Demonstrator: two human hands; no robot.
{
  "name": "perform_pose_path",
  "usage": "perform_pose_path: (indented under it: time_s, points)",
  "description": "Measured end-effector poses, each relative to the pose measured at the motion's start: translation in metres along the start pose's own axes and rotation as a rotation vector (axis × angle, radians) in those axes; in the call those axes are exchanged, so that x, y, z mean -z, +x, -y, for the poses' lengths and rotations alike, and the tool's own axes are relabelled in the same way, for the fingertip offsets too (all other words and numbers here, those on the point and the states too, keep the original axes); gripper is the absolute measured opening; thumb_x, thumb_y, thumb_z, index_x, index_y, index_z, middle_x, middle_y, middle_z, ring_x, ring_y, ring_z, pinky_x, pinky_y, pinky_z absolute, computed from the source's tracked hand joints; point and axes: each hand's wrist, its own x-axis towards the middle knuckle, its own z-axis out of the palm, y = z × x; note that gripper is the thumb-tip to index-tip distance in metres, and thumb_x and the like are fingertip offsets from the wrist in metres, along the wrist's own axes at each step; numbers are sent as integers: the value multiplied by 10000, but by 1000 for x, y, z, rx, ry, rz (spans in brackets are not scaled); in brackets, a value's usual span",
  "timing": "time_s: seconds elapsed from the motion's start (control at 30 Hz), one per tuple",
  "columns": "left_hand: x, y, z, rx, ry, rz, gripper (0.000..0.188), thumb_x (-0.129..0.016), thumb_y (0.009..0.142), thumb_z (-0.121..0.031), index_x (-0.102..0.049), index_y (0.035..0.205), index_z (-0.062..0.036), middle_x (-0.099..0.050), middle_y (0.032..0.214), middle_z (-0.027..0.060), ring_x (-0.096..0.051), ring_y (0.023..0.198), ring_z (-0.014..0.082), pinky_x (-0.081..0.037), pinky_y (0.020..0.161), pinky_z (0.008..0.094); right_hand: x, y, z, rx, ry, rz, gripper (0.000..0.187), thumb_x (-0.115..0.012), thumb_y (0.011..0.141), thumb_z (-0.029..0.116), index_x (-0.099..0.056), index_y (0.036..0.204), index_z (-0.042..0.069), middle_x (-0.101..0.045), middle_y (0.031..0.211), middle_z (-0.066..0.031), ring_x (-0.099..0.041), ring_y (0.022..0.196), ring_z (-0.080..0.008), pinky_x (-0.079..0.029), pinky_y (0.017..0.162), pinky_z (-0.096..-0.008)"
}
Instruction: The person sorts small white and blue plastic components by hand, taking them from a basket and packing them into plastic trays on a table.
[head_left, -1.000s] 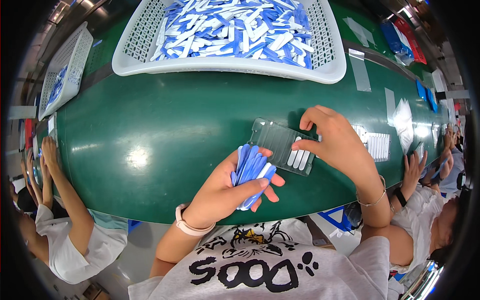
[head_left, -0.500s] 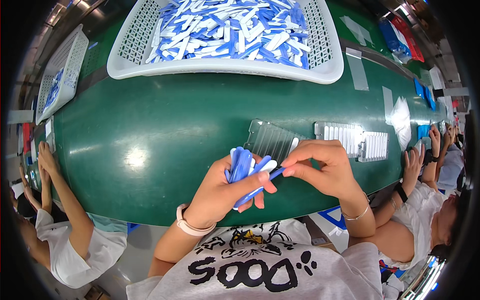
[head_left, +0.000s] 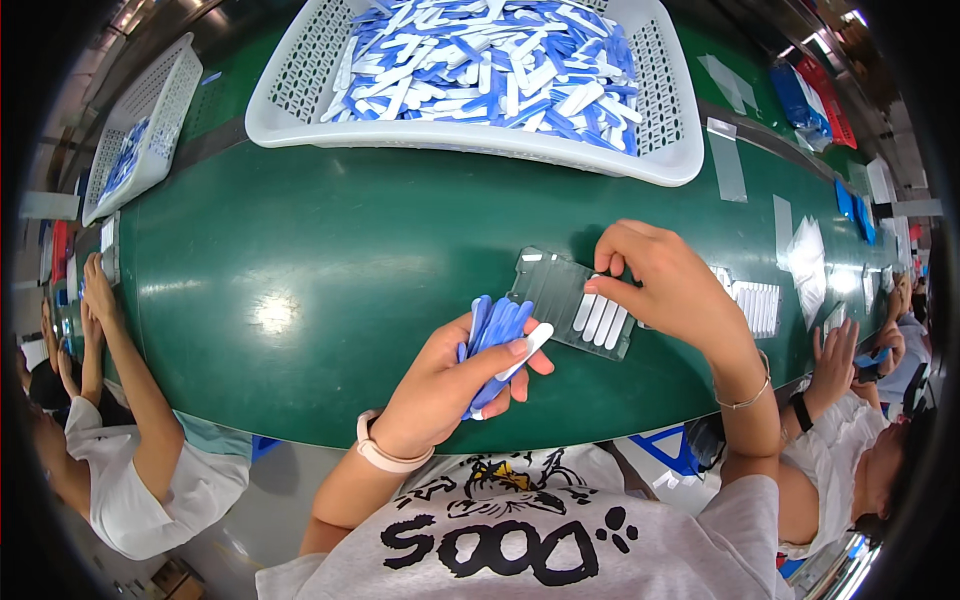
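My left hand point(head_left: 440, 370) is closed round a bundle of short, round-ended strips that look like small nail files point(head_left: 497, 325), mostly blue with a white one under the thumb. Ahead and to the right lies a clear plastic slotted tray point(head_left: 545, 278). Several white files point(head_left: 603, 322) lie side by side in its right-hand slots; the slots on the left show no files. My right hand point(head_left: 655, 275) is over the tray's far right part, thumb and fingers pinched at the upper end of the leftmost white file. The fingertips partly cover that end.
A white perforated basket point(head_left: 460, 135) heaped with blue and white files stands at the far side. Right of my hand is another filled clear tray point(head_left: 757, 308), beside clear plastic bags point(head_left: 805, 262). Co-workers sit at both sides, their hands point(head_left: 98, 290) at the table.
My right hand has moved from the bundle, where it pinched a blue file, away to the right and over the slotted tray. My left hand still holds the bundle. The view has shifted slightly.
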Motion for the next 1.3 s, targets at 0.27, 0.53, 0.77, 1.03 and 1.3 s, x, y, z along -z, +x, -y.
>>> perform_pose_path:
  time_s: [0.27,0.53,0.77,1.03,1.3]
  points:
    - [-7,0,-8,114,98,159,263,-596,910,-146,-535,1100,26,-630,821,104,-460,521,59,-304,421,198,-2,-12,33,34,669,75,183,-689,805,67,-697,987,49,-667,902,-74,-617,740,-157,-471,605,-267]
    - [2,-1,-7,265,-40,303,238,-600,895,-101,-539,1083,30,-624,787,120,-450,500,63,-284,409,204,-9,-23,25,167,872,59,177,-731,762,28,-712,938,38,-648,890,-68,-607,750,-159,-471,611,-263]
    - [8,-1,-4,263,-120,383,214,-611,883,-84,-547,1051,32,-626,769,129,-448,486,65,-288,398,207,-2,-20,25,396,661,-53,79,-683,798,28,-653,869,47,-601,887,-62,-581,803,-214,-457,721,-320]
    - [2,0,-8,42,99,87,277,-591,887,-84,-530,1122,49,-625,836,131,-445,533,67,-323,458,213,12,-8,8,-125,328,-35,97,-703,785,92,-639,778,20,-612,766,-47,-578,757,-165,-456,672,-298]
    - [14,-13,-7,63,131,31,300,-647,860,-94,-548,1116,26,-652,873,113,-484,588,60,-366,496,197,-8,-1,12,-113,40,-53,194,-751,738,169,-618,758,28,-603,792,-71,-532,757,-230,-444,668,-341]
